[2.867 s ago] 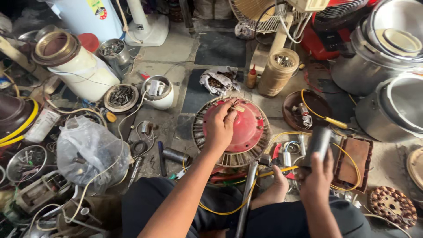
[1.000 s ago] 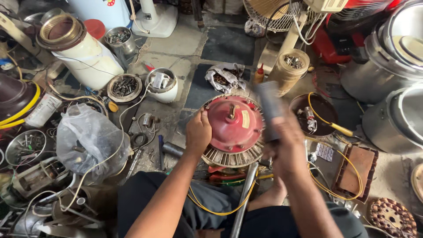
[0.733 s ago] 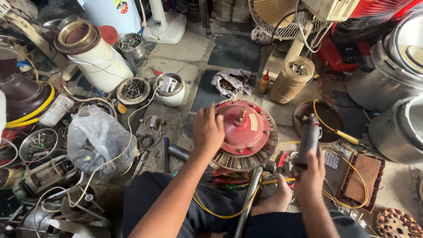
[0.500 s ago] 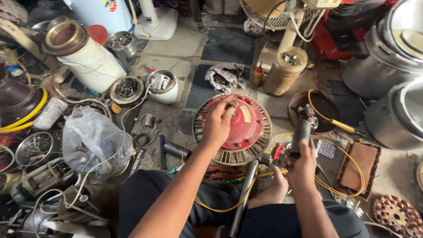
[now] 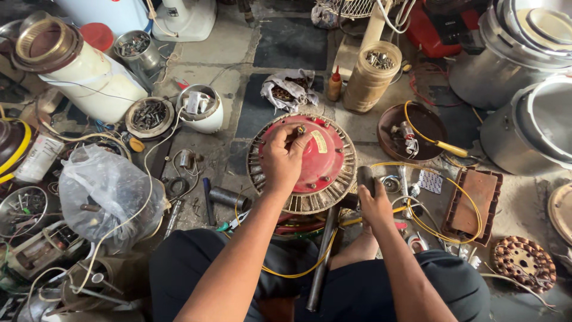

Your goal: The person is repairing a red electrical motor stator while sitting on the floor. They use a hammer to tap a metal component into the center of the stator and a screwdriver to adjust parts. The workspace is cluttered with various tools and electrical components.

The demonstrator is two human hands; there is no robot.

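A round red motor housing (image 5: 325, 164) with a ring of metal fins sits on the floor between my knees. My left hand (image 5: 285, 156) rests on top of it, fingers curled around the short shaft at its centre. My right hand (image 5: 373, 206) is at the housing's right edge, shut on a dark cylindrical tool (image 5: 364, 179) held low beside the fins. A long metal rod (image 5: 322, 259) lies from the housing toward my lap.
Around me lie a clear plastic bag (image 5: 107, 194), a white cylinder (image 5: 77, 74), tins of screws (image 5: 149, 116), a cardboard tub (image 5: 369, 74), a brown dish with a yellow-handled screwdriver (image 5: 420, 134), a brown tray (image 5: 473, 206), yellow wire (image 5: 438, 229) and large metal pots (image 5: 530, 89).
My right hand swung the dark tool up over the housing and brought it back down to the right edge. My left hand stayed on top of the housing.
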